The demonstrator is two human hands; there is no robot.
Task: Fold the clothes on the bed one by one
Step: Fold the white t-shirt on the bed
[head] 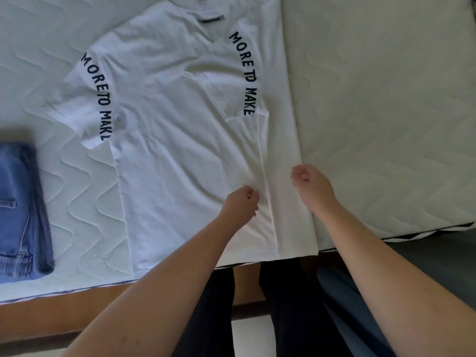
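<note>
Both hands [240,202] [313,185] rest on half-folded white T-shirt [180,150].

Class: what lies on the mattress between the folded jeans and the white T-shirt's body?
In the head view, only bare quilted mattress separates the folded jeans from the T-shirt.

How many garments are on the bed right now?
2: a white T-shirt spread mid-mattress under both hands, and folded jeans at the left edge. Others may lie outside the frame.

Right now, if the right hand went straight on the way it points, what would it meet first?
The right hand points up the bed over the white T-shirt's folded side, so probably its folded-in sleeve; height above the cloth is unclear.
</note>
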